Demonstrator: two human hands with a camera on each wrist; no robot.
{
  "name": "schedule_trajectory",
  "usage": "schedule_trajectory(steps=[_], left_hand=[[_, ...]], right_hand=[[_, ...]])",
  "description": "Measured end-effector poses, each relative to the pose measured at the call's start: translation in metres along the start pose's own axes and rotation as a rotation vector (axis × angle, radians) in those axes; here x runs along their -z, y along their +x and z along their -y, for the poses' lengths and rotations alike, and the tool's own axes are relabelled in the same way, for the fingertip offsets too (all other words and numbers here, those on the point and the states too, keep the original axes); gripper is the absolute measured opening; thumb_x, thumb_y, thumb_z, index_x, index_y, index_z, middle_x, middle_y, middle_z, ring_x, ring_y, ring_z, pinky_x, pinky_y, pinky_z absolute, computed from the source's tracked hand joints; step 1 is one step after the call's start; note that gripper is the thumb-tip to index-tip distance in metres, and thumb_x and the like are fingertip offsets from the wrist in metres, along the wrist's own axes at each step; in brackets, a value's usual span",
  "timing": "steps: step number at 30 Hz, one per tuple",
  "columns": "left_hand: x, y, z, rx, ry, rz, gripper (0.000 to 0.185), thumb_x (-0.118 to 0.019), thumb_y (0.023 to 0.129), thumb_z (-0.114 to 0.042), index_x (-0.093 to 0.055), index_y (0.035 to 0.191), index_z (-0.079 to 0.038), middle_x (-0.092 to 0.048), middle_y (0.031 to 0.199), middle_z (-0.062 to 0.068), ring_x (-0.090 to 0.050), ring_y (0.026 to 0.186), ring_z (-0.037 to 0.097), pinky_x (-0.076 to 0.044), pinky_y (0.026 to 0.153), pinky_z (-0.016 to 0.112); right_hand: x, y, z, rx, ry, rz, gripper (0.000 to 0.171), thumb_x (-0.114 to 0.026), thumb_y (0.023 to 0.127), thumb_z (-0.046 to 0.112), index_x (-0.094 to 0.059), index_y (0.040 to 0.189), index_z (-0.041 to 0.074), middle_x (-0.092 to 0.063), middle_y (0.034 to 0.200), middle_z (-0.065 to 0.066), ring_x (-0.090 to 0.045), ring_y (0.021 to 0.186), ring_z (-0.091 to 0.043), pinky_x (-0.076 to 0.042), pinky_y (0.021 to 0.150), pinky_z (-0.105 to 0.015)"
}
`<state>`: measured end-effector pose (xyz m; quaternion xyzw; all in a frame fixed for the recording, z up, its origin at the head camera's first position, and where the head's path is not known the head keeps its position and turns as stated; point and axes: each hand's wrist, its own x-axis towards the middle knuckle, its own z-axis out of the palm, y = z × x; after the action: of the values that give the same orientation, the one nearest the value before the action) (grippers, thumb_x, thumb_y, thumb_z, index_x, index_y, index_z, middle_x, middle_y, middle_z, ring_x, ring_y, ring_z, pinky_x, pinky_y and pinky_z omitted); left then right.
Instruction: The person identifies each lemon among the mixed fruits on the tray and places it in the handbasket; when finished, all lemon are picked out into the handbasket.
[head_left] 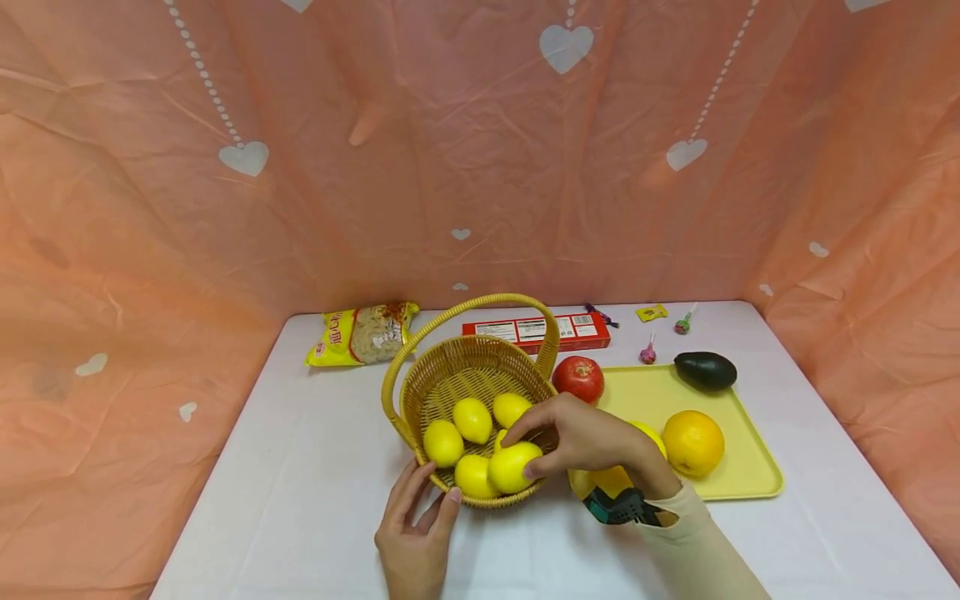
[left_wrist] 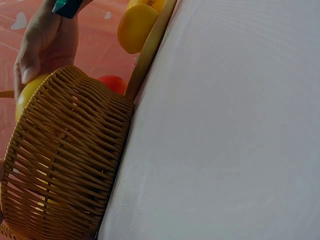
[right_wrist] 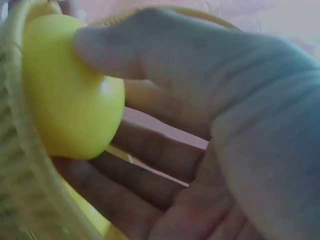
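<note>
A wicker basket (head_left: 465, 367) with a tall arched handle stands near the middle of the table, tilted toward the camera. Several yellow lemons (head_left: 472, 420) lie inside it. My right hand (head_left: 581, 433) pinches one lemon (head_left: 514, 467) between thumb and fingers at the basket's near right side. In the right wrist view that lemon (right_wrist: 75, 90) sits right at the rim, with the thumb on top. My left hand (head_left: 416, 525) holds the basket's near left rim, fingertips and thumb on the weave. The left wrist view shows the woven side (left_wrist: 65, 155) up close.
Right of the basket, a yellow tray (head_left: 750, 475) bears an orange (head_left: 693, 443), an avocado (head_left: 705, 371) and yellow fruit partly behind my wrist. A pomegranate (head_left: 579, 379) lies by its corner. Behind are a red box (head_left: 585, 332), a yellow food bag (head_left: 363, 335) and lollipops (head_left: 648, 352).
</note>
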<state>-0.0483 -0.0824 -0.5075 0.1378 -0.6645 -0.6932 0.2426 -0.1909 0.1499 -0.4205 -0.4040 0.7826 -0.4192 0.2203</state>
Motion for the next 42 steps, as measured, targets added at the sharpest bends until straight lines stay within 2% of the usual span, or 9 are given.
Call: schedule_trajectory(steps=[4, 9, 12, 14, 18, 24, 28, 35, 42], left_hand=[[0.0, 0.001, 0.0, 0.002, 0.002, 0.006, 0.045, -0.089, 0.09, 0.003, -0.076, 0.133, 0.0, -0.061, 0.152, 0.02, -0.068, 0.126, 0.004, -0.065, 0.094, 0.023], [0.0, 0.001, 0.001, -0.006, 0.002, 0.006, 0.044, -0.088, 0.091, 0.002, -0.076, 0.133, 0.0, -0.06, 0.153, 0.023, -0.069, 0.125, 0.003, -0.065, 0.094, 0.023], [0.0, 0.002, 0.003, -0.001, 0.007, 0.004, 0.044, -0.088, 0.091, 0.001, -0.077, 0.133, -0.002, -0.06, 0.153, 0.021, -0.069, 0.125, 0.003, -0.065, 0.094, 0.024], [0.0, 0.003, 0.004, 0.006, 0.011, 0.005, 0.044, -0.088, 0.091, 0.0, -0.077, 0.133, -0.004, -0.06, 0.153, 0.019, -0.068, 0.125, 0.002, -0.065, 0.094, 0.024], [0.0, 0.003, 0.004, 0.02, 0.005, 0.004, 0.044, -0.088, 0.091, 0.002, -0.077, 0.133, -0.003, -0.059, 0.154, 0.02, -0.068, 0.125, 0.001, -0.065, 0.093, 0.022], [-0.001, 0.001, 0.001, 0.016, -0.009, 0.004, 0.044, -0.087, 0.09, 0.004, -0.076, 0.133, 0.0, -0.059, 0.154, 0.023, -0.068, 0.124, 0.001, -0.064, 0.093, 0.019], [0.0, 0.001, 0.0, 0.002, -0.002, 0.0, 0.043, -0.088, 0.09, 0.004, -0.077, 0.132, 0.0, -0.059, 0.153, 0.023, -0.069, 0.124, 0.003, -0.065, 0.093, 0.021], [0.0, 0.0, 0.001, -0.006, -0.011, 0.0, 0.043, -0.087, 0.09, 0.004, -0.076, 0.132, 0.001, -0.059, 0.153, 0.024, -0.069, 0.123, 0.002, -0.065, 0.092, 0.02], [0.0, -0.001, 0.003, -0.025, -0.021, -0.002, 0.043, -0.085, 0.091, 0.008, -0.076, 0.132, 0.003, -0.059, 0.152, 0.025, -0.069, 0.124, 0.001, -0.065, 0.092, 0.021]], right_hand=[[-0.015, 0.011, 0.003, 0.038, 0.018, -0.014, 0.035, -0.091, 0.092, 0.017, -0.082, 0.126, 0.016, -0.08, 0.122, 0.003, -0.072, 0.11, -0.008, -0.065, 0.102, -0.03], [-0.031, 0.022, 0.008, 0.11, -0.135, -0.089, 0.037, -0.092, 0.091, 0.019, -0.081, 0.126, 0.017, -0.08, 0.122, 0.005, -0.07, 0.11, -0.006, -0.064, 0.103, -0.031], [-0.037, 0.025, 0.012, 0.122, -0.206, -0.124, 0.039, -0.092, 0.09, 0.02, -0.081, 0.127, 0.016, -0.081, 0.124, 0.004, -0.071, 0.112, -0.01, -0.062, 0.104, -0.03], [-0.037, 0.024, 0.011, 0.117, -0.206, -0.149, 0.039, -0.092, 0.091, 0.021, -0.081, 0.128, 0.014, -0.081, 0.125, 0.002, -0.072, 0.115, -0.014, -0.061, 0.105, -0.031], [-0.029, 0.011, 0.005, 0.07, -0.122, -0.202, 0.043, -0.091, 0.093, 0.024, -0.08, 0.132, 0.013, -0.08, 0.129, 0.0, -0.074, 0.117, -0.021, -0.063, 0.106, -0.035], [-0.009, -0.03, -0.015, 0.009, 0.114, -0.27, 0.041, -0.086, 0.097, 0.014, -0.077, 0.137, 0.01, -0.078, 0.133, -0.011, -0.075, 0.12, -0.03, -0.064, 0.109, -0.046], [0.001, -0.068, -0.029, 0.001, 0.23, -0.333, 0.04, -0.078, 0.1, 0.003, -0.074, 0.14, 0.006, -0.075, 0.138, -0.018, -0.073, 0.128, -0.033, -0.062, 0.112, -0.04], [0.007, -0.135, -0.045, -0.06, 0.279, -0.477, 0.041, -0.072, 0.1, -0.01, -0.069, 0.14, -0.007, -0.078, 0.136, -0.003, -0.076, 0.124, -0.017, -0.064, 0.103, -0.026], [0.002, -0.184, -0.057, -0.215, 0.317, -0.523, 0.039, -0.069, 0.104, -0.006, -0.065, 0.142, -0.012, -0.08, 0.133, 0.004, -0.077, 0.119, -0.01, -0.065, 0.096, -0.021]])
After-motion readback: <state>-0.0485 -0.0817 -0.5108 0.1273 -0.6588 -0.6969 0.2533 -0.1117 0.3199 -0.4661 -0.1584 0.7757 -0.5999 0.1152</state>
